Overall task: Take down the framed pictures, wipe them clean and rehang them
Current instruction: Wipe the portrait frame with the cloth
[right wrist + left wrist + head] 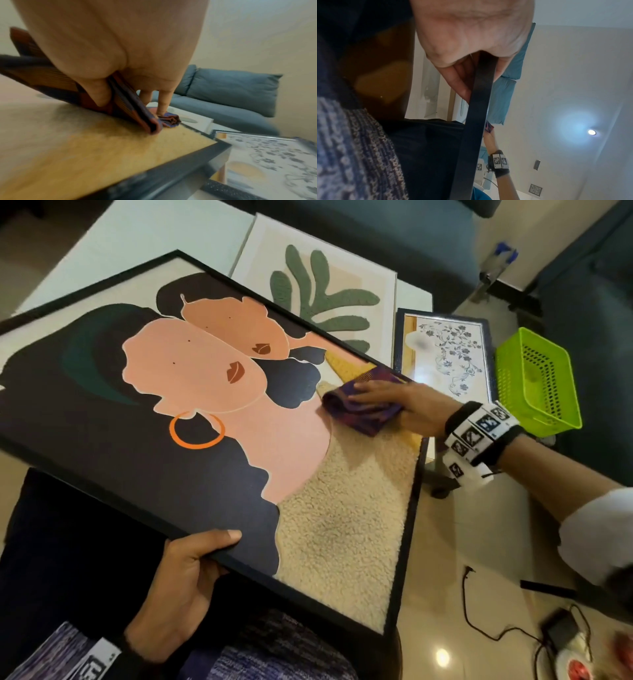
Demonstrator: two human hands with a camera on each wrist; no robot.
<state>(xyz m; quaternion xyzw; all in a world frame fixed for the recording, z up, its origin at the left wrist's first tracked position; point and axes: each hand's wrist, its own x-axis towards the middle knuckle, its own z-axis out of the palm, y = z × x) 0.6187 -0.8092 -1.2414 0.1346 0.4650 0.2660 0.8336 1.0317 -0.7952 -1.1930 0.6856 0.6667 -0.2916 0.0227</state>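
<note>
Left hand (178, 580) grips the near edge of the big frame (191, 463), thumb on the face, fingers curled under the black rail; the left wrist view confirms the pinch. Big frame is tilted, near edge over the lap, far part over the table (144, 237). Right hand (394, 402) lies flat, fingers straight, pressing a folded purple cloth (359, 409) on the face near the frame's far right corner; thumb tucked against the cloth's fold in the right wrist view.

Progress, judged: three pictures are down. Leaf picture (325, 289) and floral picture (448, 357) lie flat on the table, touching or just beside each other; cannot tell whether either is wiped. Big frame is mid-wipe. Rehanging all remains.

Edges and room: cloth sits right at the frame's raised black rim, so strokes outward stop there; open face runs left and toward the person. Frame corner overhangs just beside the floral picture. Green basket (537, 381) stands near the right wrist. Cables (479, 621) on the floor, lower right.
</note>
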